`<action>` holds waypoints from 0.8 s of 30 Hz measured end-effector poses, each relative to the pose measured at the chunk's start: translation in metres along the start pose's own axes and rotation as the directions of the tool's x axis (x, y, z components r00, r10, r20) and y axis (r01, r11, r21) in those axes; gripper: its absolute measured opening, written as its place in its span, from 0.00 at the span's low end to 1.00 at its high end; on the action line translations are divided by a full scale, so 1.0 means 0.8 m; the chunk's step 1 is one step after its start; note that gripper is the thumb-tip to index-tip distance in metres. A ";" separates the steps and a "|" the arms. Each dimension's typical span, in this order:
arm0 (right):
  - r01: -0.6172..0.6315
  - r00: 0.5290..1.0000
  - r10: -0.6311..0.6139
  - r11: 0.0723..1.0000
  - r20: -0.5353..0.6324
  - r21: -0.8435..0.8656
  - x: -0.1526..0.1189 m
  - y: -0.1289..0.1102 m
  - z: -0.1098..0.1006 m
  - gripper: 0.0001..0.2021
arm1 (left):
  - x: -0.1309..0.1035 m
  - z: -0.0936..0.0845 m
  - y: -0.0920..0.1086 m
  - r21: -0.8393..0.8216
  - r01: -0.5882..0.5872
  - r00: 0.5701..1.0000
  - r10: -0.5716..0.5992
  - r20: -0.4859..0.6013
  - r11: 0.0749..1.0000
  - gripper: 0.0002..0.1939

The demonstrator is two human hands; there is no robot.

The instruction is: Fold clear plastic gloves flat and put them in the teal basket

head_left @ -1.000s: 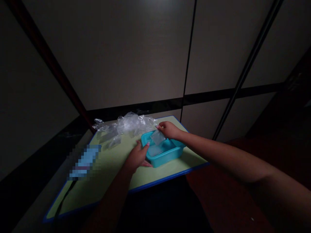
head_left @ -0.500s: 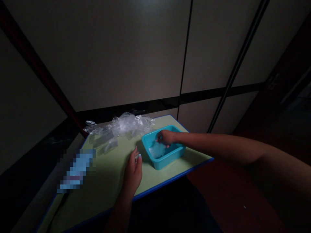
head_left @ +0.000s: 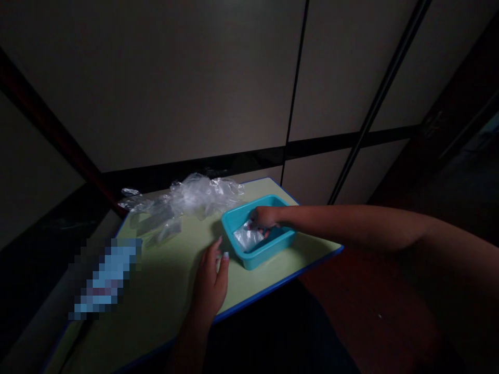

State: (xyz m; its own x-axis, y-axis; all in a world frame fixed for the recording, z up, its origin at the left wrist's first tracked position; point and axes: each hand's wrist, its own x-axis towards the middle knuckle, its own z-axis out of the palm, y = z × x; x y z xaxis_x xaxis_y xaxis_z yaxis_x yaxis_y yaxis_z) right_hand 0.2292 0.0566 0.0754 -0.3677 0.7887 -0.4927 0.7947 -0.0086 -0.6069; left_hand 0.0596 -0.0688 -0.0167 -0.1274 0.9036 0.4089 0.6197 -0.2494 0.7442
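A turquoise plastic basin [head_left: 268,254] stands on the table, and my right hand [head_left: 265,217] reaches down into it. Its fingers are closed on a clear plastic bag [head_left: 248,237], which lies crumpled inside against the basin's left part. Some of those fingertips are hidden. My left hand [head_left: 212,275] hovers left of the basin, holding nothing, with thumb and fingers apart. Behind it, a loose heap of clear plastic bags [head_left: 195,195] spreads along the table's back edge.
The pale yellow-green table [head_left: 156,285] has a blue edge. A pixelated blue object [head_left: 111,272] lies at its left side. Cabinet doors [head_left: 202,93] rise directly behind the table. Dark reddish floor [head_left: 351,306] shows at the right.
My right hand has pushed slightly lower in the basin, and the bag under it now looks flatter and shinier. My left hand's fingers have spread a little. The view has shifted slightly.
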 end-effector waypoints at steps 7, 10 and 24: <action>-0.050 0.999 0.050 0.998 0.006 0.036 0.005 0.007 -0.007 0.08 | -0.006 -0.006 0.016 0.162 -0.351 0.936 0.343 0.075 0.922 0.24; 0.000 1.000 -0.001 0.998 0.024 0.061 0.004 0.009 -0.013 0.08 | -0.007 -0.007 0.018 0.188 -0.348 0.937 0.338 0.088 0.918 0.25; 0.011 0.992 -0.021 0.997 0.128 0.080 0.024 0.023 0.004 0.01 | -0.009 -0.004 0.006 0.130 -0.279 0.958 0.268 0.099 0.951 0.33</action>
State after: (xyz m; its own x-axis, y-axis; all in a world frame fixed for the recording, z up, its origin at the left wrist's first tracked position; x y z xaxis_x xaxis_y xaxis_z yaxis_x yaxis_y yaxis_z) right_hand 0.2352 0.0699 0.0530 -0.4433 0.7038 -0.5551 0.7493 -0.0489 -0.6605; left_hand 0.0611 -0.0779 -0.0145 0.1208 0.8337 0.5388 0.7255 -0.4446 0.5254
